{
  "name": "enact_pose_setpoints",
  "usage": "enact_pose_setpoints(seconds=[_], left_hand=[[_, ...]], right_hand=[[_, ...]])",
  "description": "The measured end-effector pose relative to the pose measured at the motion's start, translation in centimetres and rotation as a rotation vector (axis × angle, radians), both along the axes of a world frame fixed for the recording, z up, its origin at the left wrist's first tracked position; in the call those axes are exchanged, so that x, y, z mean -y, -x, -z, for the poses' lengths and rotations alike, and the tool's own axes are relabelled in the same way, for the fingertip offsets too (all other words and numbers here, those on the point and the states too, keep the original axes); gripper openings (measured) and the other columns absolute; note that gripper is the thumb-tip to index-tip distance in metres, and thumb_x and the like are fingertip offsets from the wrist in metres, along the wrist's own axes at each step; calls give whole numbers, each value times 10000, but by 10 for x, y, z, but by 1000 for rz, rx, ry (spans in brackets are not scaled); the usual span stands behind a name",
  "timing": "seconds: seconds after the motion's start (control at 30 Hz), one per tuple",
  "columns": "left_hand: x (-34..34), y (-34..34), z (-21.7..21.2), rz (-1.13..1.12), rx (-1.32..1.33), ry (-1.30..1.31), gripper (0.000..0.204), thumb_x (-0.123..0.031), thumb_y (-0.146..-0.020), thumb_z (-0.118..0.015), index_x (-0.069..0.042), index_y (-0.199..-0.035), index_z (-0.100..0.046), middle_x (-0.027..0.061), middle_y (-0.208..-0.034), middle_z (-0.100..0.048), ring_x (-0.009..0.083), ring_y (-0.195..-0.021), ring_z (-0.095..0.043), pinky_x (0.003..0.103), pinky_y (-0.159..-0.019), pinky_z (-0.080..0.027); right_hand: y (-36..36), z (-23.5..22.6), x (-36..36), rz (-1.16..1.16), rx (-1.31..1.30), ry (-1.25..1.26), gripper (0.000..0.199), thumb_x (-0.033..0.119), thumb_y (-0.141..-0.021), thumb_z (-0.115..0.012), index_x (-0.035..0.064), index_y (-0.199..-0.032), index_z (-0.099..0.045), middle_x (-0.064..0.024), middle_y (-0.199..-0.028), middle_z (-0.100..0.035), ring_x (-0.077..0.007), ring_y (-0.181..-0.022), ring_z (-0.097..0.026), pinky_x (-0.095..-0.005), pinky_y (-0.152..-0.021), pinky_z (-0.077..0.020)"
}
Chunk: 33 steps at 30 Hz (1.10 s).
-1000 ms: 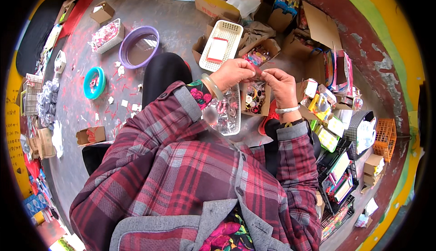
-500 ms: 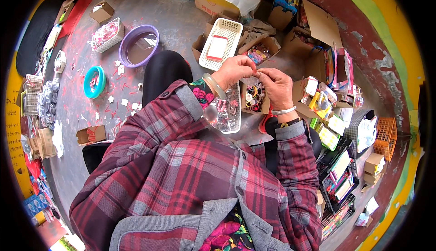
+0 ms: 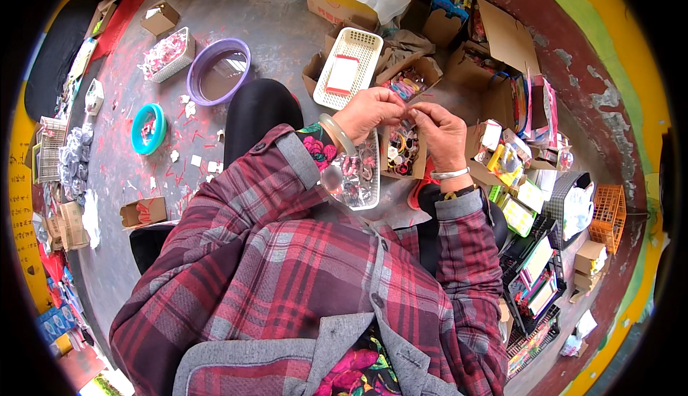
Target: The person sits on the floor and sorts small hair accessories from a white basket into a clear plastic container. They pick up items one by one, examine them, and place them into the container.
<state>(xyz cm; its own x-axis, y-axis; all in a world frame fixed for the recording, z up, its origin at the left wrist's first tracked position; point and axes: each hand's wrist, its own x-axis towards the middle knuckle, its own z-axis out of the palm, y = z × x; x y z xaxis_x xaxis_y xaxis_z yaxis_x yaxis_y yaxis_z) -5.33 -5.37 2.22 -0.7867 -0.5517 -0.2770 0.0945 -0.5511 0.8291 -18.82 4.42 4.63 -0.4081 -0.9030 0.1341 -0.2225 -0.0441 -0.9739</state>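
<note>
My left hand and my right hand are raised together in front of my knees, both closed in a pinch with their fingertips almost touching. Whatever is between the fingers is too small to make out. Beneath my left wrist sits a pale basket with clear plastic-looking pieces inside. Just under my right hand is a cardboard box holding small dark and coloured round items. Beyond my fingers stands a cream basket, in which a white card with red edges lies.
A purple basin of dark water and a teal basin stand on the floor to the left, among red and white scraps. Cardboard boxes line the far right. Black crates and an orange basket are at right.
My right hand has shifted slightly to the right and its fingertips have drawn a little away from the left ones. The left hand has barely moved; the red bit at the fingers shows less.
</note>
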Motion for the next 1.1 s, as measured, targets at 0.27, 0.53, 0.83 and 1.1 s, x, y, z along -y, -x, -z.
enact_pose_setpoints(seconds=[0.27,0.53,0.83,1.1], left_hand=[[4,4,10,-36,84,242,75,-15,-743,-530,-22,-813,-556,40,-797,-585,87,-746,-531,213,-683,-427],[1,7,8,-39,90,341,93,-16,-749,-539,-12,-838,-563,29,-801,-585,90,-750,-537,219,-691,-434],[1,8,18,-9,133,373,103,-102,-804,-553,-5,-805,-590,19,-772,-598,80,-728,-546,211,-686,-442],[-4,8,5,-53,180,337,196,-169,-847,-539,9,-879,-613,55,-794,-630,105,-702,-583,232,-650,-476]], right_hand=[[1,1,0,-37,-234,73,95,37,-722,-639,18,-815,-653,-63,-709,-601,-128,-634,-557,-222,-587,-432],[0,4,1,-13,129,-54,103,40,-764,-620,-26,-843,-629,-29,-742,-629,-56,-671,-558,-193,-614,-447],[2,6,1,-37,-16,-101,115,80,-771,-617,-14,-836,-625,-24,-700,-631,-49,-653,-560,-196,-598,-451],[5,7,0,62,-165,-105,85,93,-761,-610,21,-806,-615,-38,-625,-587,-66,-569,-510,-224,-546,-425]])
